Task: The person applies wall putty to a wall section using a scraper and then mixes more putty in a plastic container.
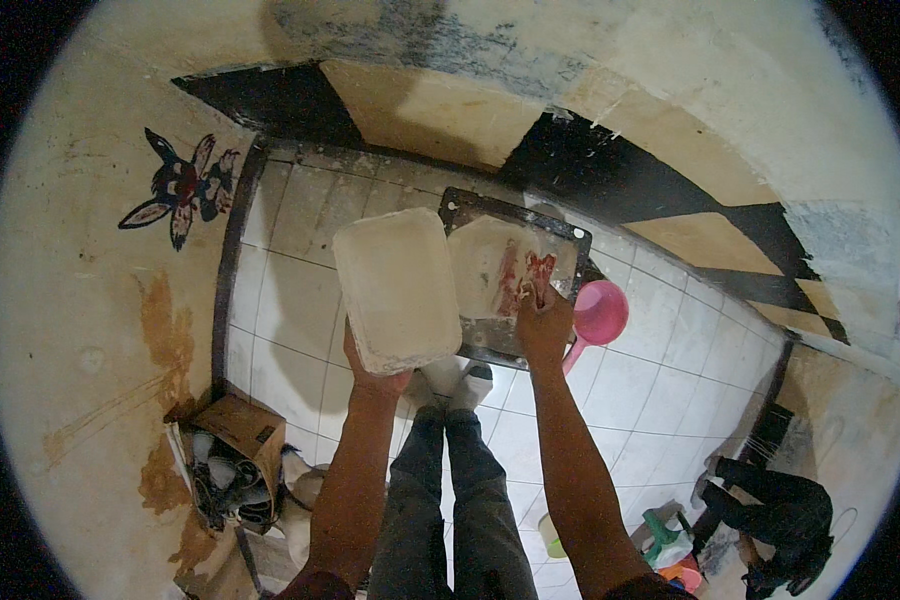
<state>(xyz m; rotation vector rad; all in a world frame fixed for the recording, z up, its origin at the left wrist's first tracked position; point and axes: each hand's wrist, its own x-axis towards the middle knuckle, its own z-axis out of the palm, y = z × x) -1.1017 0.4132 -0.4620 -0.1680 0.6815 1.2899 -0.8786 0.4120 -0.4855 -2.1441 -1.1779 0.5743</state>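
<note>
My left hand point(375, 372) grips the near edge of a cream-coloured rectangular tub or slab point(398, 285), held above the tiled floor; I cannot tell whether it is hollow. To its right lies a black rectangular tray point(577, 240) with holes at its corners. A pale, flat, irregular piece point(482, 262) with reddish streaks is in it. Over the tray's right part, my right hand point(543, 328) is closed on a crumpled red-and-white thing point(541, 268), its kind unclear. Beside that hand, a pink dipper point(602, 312) rests with its handle toward me.
Walls with peeling paint close in ahead and at left. A cardboard box point(245, 425) of dark items stands at lower left. At lower right are green and orange items point(667, 540) and a dark clothed shape point(775, 510). My feet point(470, 388) stand close before the tray.
</note>
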